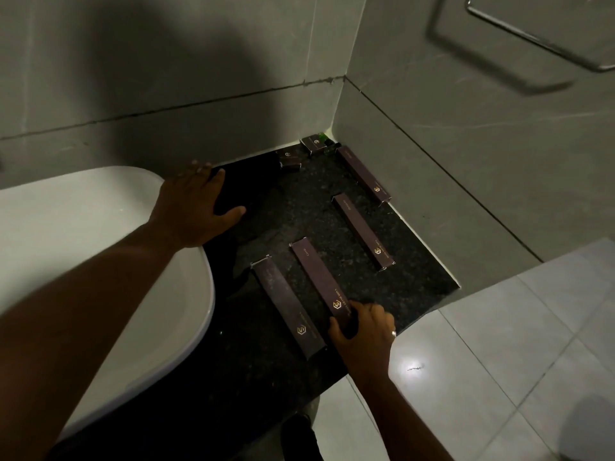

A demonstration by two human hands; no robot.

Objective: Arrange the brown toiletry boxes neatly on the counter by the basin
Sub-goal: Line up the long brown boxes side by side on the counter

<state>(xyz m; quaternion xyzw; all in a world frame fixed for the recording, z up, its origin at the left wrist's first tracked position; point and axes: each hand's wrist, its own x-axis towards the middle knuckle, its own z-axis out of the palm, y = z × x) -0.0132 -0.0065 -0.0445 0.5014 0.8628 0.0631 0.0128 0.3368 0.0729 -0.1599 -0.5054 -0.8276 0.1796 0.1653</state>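
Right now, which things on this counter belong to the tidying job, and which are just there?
Job:
- four long brown boxes: one held at its near end by the right hand, one beside it, one mid-counter, one along the wall
- two small brown boxes at the back
- dark counter

Just there:
- white basin, left hand resting at its rim
- green item in the corner
- wall rail

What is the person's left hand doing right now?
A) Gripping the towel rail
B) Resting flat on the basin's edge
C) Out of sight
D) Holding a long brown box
B: the left hand lies open and flat over the rim of the white basin, while the right hand holds a long brown box.
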